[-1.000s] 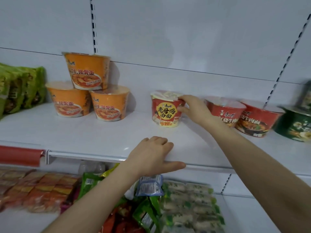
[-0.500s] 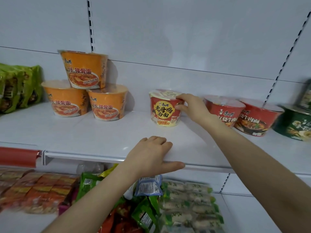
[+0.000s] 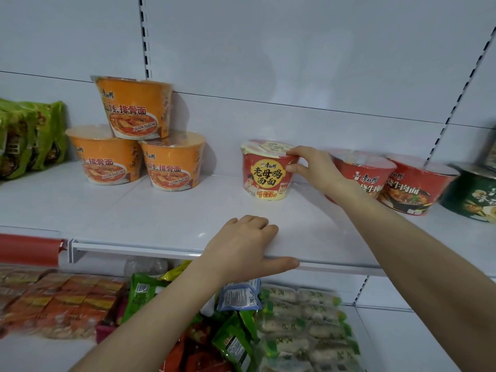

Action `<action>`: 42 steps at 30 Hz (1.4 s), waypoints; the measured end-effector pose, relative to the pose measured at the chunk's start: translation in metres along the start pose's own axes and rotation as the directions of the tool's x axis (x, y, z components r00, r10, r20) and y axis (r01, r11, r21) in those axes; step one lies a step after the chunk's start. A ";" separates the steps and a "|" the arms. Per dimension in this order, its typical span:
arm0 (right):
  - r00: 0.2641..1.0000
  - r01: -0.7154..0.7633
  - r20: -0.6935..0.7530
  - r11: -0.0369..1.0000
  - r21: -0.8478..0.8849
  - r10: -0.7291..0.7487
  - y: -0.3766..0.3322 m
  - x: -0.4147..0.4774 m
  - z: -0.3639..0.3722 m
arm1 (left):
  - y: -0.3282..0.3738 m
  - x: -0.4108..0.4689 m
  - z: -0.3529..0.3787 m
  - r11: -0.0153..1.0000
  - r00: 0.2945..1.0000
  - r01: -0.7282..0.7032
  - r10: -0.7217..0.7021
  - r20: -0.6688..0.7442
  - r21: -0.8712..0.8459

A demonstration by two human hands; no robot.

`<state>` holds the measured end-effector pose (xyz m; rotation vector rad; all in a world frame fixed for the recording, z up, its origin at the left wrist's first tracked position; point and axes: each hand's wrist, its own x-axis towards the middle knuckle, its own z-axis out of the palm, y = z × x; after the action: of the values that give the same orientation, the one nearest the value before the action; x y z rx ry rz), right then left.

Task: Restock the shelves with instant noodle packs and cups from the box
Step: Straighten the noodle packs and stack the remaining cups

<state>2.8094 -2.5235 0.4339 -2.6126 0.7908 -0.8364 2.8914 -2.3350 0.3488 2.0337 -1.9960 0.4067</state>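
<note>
— Hands first: how does each one sit?
— Right hand [image 3: 314, 170] comes in from 4 o'clock on a long, nearly straight arm. Its thumb and fingers are curled on the rim of the chicken-soup noodle cup [image 3: 264, 175], gripping it from the cup's 3 o'clock side. Left hand [image 3: 247, 248] lies palm down on the front lip of the shelf [image 3: 161, 210], fingers loosely bent on top, thumb stretched along the edge, gripping nothing.
— And the cup itself?
— Upright on that shelf, near the middle of the view, under a pale lid, so its contents are hidden.
— What else stands there?
— At the cup's 9 o'clock, well apart, 3 orange noodle cups [image 3: 134, 108]: 2 side by side and 1 resting across their lids. At 3 o'clock, behind the right wrist, 2 red beef noodle cups [image 3: 413, 183] stand just beside each other, then a dark green cup [image 3: 472, 194]. Green noodle packs [image 3: 32, 135] stand at far 9 o'clock.
— Surfaces?
— Every cup tapers from a wide rim and looks glossy. The shelf is smooth white with a faint sheen. On the lower shelf [image 3: 402, 339], at 6 o'clock, lie crinkly packs: orange-red packs [image 3: 53, 299] toward 8 o'clock, green-edged packs [image 3: 303, 318] toward 5 o'clock, their print too blurred to read.
</note>
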 end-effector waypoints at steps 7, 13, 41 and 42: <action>1.000 0.016 -0.006 1.000 -0.022 -0.016 0.002 0.000 -0.001 | 0.000 0.000 0.000 1.000 1.000 0.006 -0.006 -0.004 -0.010; 1.000 0.010 0.017 0.999 -0.033 -0.010 0.003 0.006 0.000 | 0.000 -0.001 0.001 1.000 1.000 0.008 -0.008 -0.021 -0.013; 0.953 -0.137 -0.294 0.964 -0.228 0.066 0.110 -0.144 -0.081 | 0.026 0.017 -0.001 0.978 0.978 -0.201 0.204 -0.049 0.049; 0.948 -0.157 -0.308 0.962 -0.225 0.083 0.117 -0.145 -0.087 | 0.036 0.024 -0.001 0.977 0.975 -0.210 0.212 -0.058 0.049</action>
<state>2.6099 -2.5426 0.3893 -2.6459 1.1946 -1.1790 2.8560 -2.3579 0.3581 1.8133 -2.1900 0.5531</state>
